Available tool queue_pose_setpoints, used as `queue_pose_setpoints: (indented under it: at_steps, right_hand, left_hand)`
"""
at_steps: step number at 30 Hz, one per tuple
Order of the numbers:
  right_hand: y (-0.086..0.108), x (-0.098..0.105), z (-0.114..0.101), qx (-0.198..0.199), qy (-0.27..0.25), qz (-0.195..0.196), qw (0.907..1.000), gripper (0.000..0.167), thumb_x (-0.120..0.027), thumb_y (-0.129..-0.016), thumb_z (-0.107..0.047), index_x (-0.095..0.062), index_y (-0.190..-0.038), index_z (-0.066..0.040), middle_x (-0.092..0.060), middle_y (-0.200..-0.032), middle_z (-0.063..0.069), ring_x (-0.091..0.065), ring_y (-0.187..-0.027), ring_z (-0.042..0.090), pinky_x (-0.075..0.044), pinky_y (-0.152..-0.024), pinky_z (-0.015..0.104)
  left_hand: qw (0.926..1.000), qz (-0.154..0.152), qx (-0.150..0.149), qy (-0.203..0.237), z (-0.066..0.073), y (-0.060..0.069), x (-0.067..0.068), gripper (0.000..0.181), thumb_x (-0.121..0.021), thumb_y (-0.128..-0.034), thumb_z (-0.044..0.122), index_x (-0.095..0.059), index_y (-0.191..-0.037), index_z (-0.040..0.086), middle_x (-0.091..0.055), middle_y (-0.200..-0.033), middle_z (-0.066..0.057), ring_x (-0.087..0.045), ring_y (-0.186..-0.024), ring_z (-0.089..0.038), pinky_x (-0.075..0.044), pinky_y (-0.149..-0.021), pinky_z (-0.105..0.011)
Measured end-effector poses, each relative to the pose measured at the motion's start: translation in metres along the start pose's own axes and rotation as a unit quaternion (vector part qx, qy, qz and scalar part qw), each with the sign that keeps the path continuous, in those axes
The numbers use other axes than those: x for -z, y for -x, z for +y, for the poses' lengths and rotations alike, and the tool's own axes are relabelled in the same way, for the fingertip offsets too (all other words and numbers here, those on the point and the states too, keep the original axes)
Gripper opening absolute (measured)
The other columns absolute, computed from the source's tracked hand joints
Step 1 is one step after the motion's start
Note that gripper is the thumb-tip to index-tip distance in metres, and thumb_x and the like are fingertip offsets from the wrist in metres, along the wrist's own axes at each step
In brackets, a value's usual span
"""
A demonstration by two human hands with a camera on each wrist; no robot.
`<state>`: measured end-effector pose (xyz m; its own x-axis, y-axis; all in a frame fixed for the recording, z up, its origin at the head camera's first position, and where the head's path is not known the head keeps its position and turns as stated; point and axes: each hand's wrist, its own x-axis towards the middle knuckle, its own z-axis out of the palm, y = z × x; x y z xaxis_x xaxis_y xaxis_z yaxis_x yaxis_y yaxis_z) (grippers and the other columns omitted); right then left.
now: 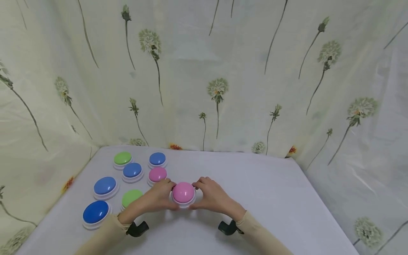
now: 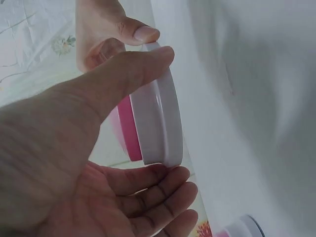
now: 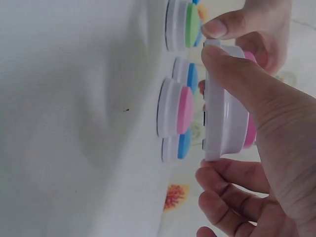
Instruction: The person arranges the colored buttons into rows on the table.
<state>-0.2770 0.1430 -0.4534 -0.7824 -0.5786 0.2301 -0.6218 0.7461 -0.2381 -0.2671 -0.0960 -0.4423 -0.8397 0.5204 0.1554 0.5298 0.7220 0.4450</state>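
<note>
A round pink push button (image 1: 183, 192) with a white base is held between both hands, raised off the white table. My left hand (image 1: 157, 196) pinches its left side, thumb toward me and fingers at the far edge. On the opposite side, my right hand (image 1: 213, 196) grips it the same way. In the left wrist view the white base (image 2: 160, 113) stands apart from the table surface. The right wrist view shows small dark spots along the underside of the base (image 3: 215, 113). Just beyond my left hand sits another pink button (image 1: 157, 174), partly hidden.
Several more buttons stand on the left of the white table (image 1: 267, 198): a green button (image 1: 131, 197) partly behind my left forearm, a dark blue button (image 1: 95, 211), a far green button (image 1: 122, 158) and other blue ones. A dandelion-patterned curtain (image 1: 188, 71) surrounds the table.
</note>
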Motion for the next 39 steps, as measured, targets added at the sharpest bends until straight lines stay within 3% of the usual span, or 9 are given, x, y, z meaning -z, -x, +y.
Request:
queue_pose_setpoints:
  at_steps: [6,11,22,30,36,39]
  right_hand:
    - [0.006,0.006,0.007,0.009,0.0,0.007,0.9999,0.071,-0.079,-0.066,-0.062,-0.065,-0.119,-0.017,-0.061,-0.106,-0.004,-0.054,-0.098,0.01,-0.05,-0.081,0.03]
    - [0.003,0.01,0.019,0.007,0.005,0.017,0.9998,0.071,-0.083,-0.065,-0.056,-0.064,-0.118,-0.013,-0.061,-0.106,-0.001,-0.055,-0.098,0.012,-0.052,-0.08,0.032]
    - [-0.015,0.01,0.05,-0.033,-0.032,0.004,0.9989,0.068,-0.083,-0.068,-0.049,-0.064,-0.12,-0.009,-0.06,-0.105,0.003,-0.057,-0.094,0.016,-0.052,-0.075,0.032]
    - [-0.038,0.002,0.075,-0.065,-0.063,-0.018,0.9957,0.067,-0.084,-0.07,-0.043,-0.063,-0.124,-0.008,-0.059,-0.107,0.005,-0.055,-0.093,0.015,-0.05,-0.077,0.033]
    - [-0.056,-0.009,0.088,-0.078,-0.083,-0.042,0.9926,0.069,-0.085,-0.069,-0.041,-0.063,-0.124,-0.005,-0.06,-0.11,0.009,-0.054,-0.094,0.015,-0.048,-0.082,0.034]
    - [-0.061,-0.014,0.093,-0.081,-0.083,-0.052,0.9919,0.069,-0.085,-0.069,-0.04,-0.063,-0.124,-0.003,-0.06,-0.108,0.008,-0.052,-0.091,0.015,-0.047,-0.081,0.033]
  left_hand:
    - [0.9996,-0.002,0.015,0.025,0.011,-0.003,-0.003,0.068,-0.086,-0.0659,0.036,-0.06,-0.117,0.0,-0.06,-0.104,-0.007,-0.055,-0.096,-0.017,-0.053,-0.085,-0.039]
    - [0.9983,0.001,0.016,0.057,0.015,-0.018,-0.01,0.069,-0.085,-0.0684,0.027,-0.056,-0.121,-0.006,-0.057,-0.107,-0.013,-0.053,-0.1,-0.023,-0.05,-0.087,-0.043]
    - [0.9949,0.007,0.049,0.088,0.005,-0.061,-0.023,0.071,-0.087,-0.0664,0.022,-0.056,-0.123,-0.008,-0.055,-0.11,-0.019,-0.053,-0.103,-0.028,-0.048,-0.093,-0.048]
    - [0.9935,0.02,0.069,0.089,-0.004,-0.091,-0.029,0.063,-0.085,-0.0676,0.015,-0.059,-0.118,-0.011,-0.057,-0.105,-0.019,-0.053,-0.099,-0.026,-0.048,-0.093,-0.046]
    - [0.9908,0.0,0.105,0.086,-0.011,-0.111,-0.031,0.053,-0.085,-0.0668,0.01,-0.062,-0.111,-0.009,-0.06,-0.099,-0.016,-0.052,-0.092,-0.023,-0.049,-0.09,-0.042]
    - [0.9847,-0.018,0.135,0.108,-0.012,-0.117,-0.032,0.049,-0.085,-0.0668,0.007,-0.062,-0.108,-0.008,-0.062,-0.098,-0.014,-0.055,-0.089,-0.022,-0.05,-0.089,-0.04]
